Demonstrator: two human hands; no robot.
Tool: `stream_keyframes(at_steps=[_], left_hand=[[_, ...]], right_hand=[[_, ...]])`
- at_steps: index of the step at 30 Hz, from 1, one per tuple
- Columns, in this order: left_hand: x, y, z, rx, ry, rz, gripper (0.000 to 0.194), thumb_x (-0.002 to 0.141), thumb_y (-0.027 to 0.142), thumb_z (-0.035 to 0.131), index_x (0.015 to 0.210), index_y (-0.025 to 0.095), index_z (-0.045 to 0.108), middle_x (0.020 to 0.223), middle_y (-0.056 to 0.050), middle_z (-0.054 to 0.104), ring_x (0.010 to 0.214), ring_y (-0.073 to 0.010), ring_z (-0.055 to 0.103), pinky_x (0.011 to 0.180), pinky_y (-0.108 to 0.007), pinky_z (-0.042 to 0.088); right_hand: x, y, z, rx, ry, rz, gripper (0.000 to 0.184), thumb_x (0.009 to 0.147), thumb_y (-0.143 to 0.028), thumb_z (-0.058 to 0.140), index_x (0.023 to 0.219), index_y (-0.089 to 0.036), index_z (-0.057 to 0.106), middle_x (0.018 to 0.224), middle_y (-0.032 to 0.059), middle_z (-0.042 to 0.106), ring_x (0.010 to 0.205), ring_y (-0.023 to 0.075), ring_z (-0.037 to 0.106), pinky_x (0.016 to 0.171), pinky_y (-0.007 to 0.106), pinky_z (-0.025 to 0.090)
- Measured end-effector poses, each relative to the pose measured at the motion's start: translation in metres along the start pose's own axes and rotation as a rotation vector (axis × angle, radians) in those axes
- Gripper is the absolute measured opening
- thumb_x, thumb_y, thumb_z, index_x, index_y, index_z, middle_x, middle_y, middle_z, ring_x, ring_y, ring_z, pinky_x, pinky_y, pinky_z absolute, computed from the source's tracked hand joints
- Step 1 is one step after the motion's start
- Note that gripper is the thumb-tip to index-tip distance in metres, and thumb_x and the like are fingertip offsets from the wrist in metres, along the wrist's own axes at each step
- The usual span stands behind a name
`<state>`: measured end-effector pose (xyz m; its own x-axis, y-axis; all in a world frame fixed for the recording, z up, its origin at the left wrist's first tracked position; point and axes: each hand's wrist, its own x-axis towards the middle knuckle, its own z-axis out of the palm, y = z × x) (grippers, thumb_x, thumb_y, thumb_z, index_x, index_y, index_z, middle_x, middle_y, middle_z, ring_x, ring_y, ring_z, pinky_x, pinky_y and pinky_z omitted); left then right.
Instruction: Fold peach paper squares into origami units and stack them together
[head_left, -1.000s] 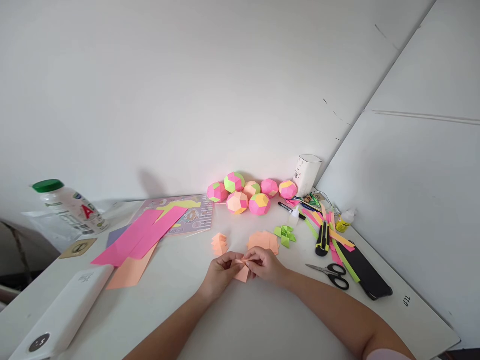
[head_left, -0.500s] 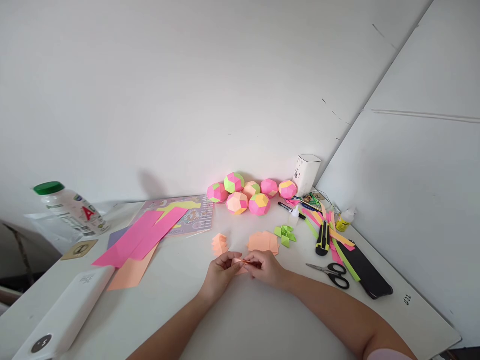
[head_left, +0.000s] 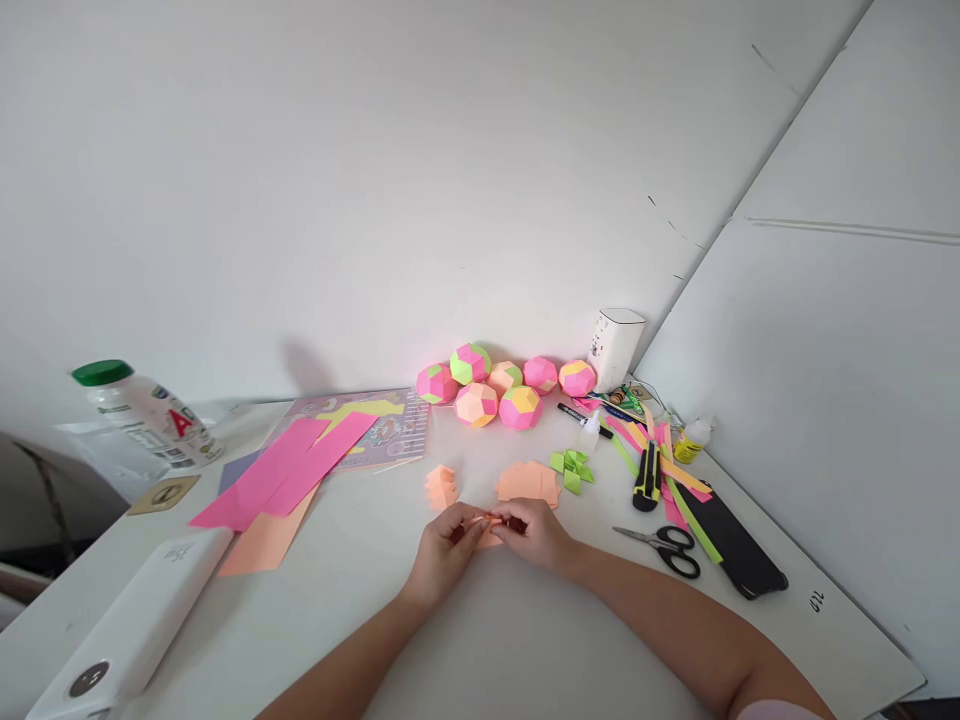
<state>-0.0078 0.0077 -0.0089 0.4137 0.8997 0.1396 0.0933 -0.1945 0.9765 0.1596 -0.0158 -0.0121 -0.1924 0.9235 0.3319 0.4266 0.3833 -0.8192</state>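
Observation:
Between my two hands is a small peach paper piece (head_left: 489,538), mostly covered by fingers. My left hand (head_left: 442,550) pinches its left side, thumb against fingertips. Opposite it, my right hand (head_left: 534,535) is closed on the paper's right side, the fingertips of both hands almost meeting. Just beyond them lie a stack of peach paper pieces (head_left: 527,481) and, to the left, a group of folded peach pieces (head_left: 442,486). Folded green paper pieces (head_left: 572,470) sit right of the stack.
Several multicoloured paper balls (head_left: 475,405) stand by the wall. Scissors (head_left: 666,545), a box cutter (head_left: 646,478), paper strips and a black case (head_left: 742,550) are on the right. Pink sheets (head_left: 277,475), a white device (head_left: 142,620) and a green-capped bottle (head_left: 150,420) lie left.
The peach paper's lower flap, hanging below my fingers earlier, now shows much shorter, folded or tilted up. Both hands stay in nearly the same place.

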Motion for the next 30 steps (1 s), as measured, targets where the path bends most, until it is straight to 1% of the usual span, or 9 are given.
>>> stream_keyframes(at_steps=[3, 7, 9, 12, 15, 22, 26, 30], left_hand=[[0.0007, -0.0007, -0.0007, 0.049, 0.021, 0.038, 0.019, 0.081, 0.034, 0.056, 0.079, 0.018, 0.066, 0.081, -0.005, 0.064, 0.076, -0.0179, 0.058, 0.066, -0.028, 0.046], [0.0013, -0.0008, -0.001, 0.015, 0.023, 0.042, 0.018, 0.08, 0.033, 0.057, 0.074, 0.018, 0.065, 0.076, -0.004, 0.063, 0.071, -0.0163, 0.056, 0.063, -0.026, 0.045], [0.0014, -0.0013, -0.0012, -0.019, 0.019, 0.019, 0.018, 0.08, 0.033, 0.058, 0.074, 0.018, 0.065, 0.076, -0.004, 0.064, 0.072, -0.0165, 0.057, 0.065, -0.027, 0.046], [0.0012, -0.0026, -0.0014, -0.059, 0.01, -0.017, 0.017, 0.078, 0.033, 0.06, 0.074, 0.018, 0.066, 0.079, -0.005, 0.066, 0.075, -0.0176, 0.059, 0.068, -0.028, 0.047], [0.0007, -0.0037, -0.0017, -0.088, 0.012, -0.029, 0.017, 0.077, 0.034, 0.061, 0.073, 0.018, 0.067, 0.079, -0.005, 0.067, 0.075, -0.0177, 0.059, 0.068, -0.029, 0.048], [-0.0002, -0.0068, -0.0029, -0.145, 0.003, -0.036, 0.013, 0.076, 0.031, 0.064, 0.074, 0.02, 0.071, 0.083, -0.005, 0.069, 0.078, -0.0182, 0.061, 0.071, -0.029, 0.05], [0.001, -0.01, -0.0027, -0.182, -0.003, -0.005, 0.011, 0.076, 0.029, 0.065, 0.075, 0.021, 0.072, 0.085, -0.006, 0.069, 0.081, -0.0187, 0.062, 0.074, -0.03, 0.05], [0.0018, -0.0075, -0.0017, -0.153, -0.003, 0.034, 0.012, 0.076, 0.03, 0.063, 0.074, 0.02, 0.071, 0.083, -0.005, 0.066, 0.078, -0.0174, 0.061, 0.07, -0.029, 0.049]], right_hand=[[0.0007, -0.0027, -0.0028, -0.03, -0.017, -0.02, 0.016, 0.082, -0.021, 0.052, 0.071, -0.017, 0.064, 0.058, -0.0007, 0.05, 0.055, 0.0111, 0.042, 0.052, 0.022, 0.035], [0.0006, -0.0025, -0.0038, 0.022, -0.013, 0.035, 0.012, 0.08, -0.022, 0.055, 0.079, -0.016, 0.066, 0.063, 0.0004, 0.054, 0.057, 0.0116, 0.045, 0.053, 0.023, 0.036], [0.0006, -0.0024, -0.0037, 0.057, -0.016, 0.079, 0.013, 0.08, -0.023, 0.056, 0.08, -0.016, 0.066, 0.064, 0.0007, 0.056, 0.057, 0.0115, 0.046, 0.053, 0.023, 0.037], [0.0009, -0.003, -0.0037, 0.093, -0.011, 0.121, 0.014, 0.079, -0.026, 0.057, 0.077, -0.015, 0.066, 0.063, 0.0007, 0.056, 0.056, 0.0112, 0.045, 0.052, 0.023, 0.037], [0.0012, -0.0034, -0.0039, 0.111, 0.0, 0.134, 0.015, 0.078, -0.028, 0.058, 0.074, -0.015, 0.065, 0.062, 0.0004, 0.056, 0.054, 0.0109, 0.045, 0.051, 0.023, 0.037], [0.0008, -0.001, -0.0039, 0.173, -0.005, 0.168, 0.019, 0.079, -0.034, 0.06, 0.076, -0.015, 0.066, 0.058, -0.0009, 0.054, 0.05, 0.0101, 0.045, 0.048, 0.023, 0.037], [0.0004, 0.0003, -0.004, 0.207, -0.013, 0.209, 0.023, 0.078, -0.038, 0.061, 0.076, -0.015, 0.065, 0.055, -0.002, 0.052, 0.047, 0.0098, 0.046, 0.046, 0.023, 0.037], [0.0001, 0.0006, -0.0036, 0.227, -0.011, 0.223, 0.025, 0.077, -0.039, 0.062, 0.072, -0.015, 0.063, 0.056, -0.0022, 0.052, 0.046, 0.0094, 0.046, 0.045, 0.022, 0.037]])
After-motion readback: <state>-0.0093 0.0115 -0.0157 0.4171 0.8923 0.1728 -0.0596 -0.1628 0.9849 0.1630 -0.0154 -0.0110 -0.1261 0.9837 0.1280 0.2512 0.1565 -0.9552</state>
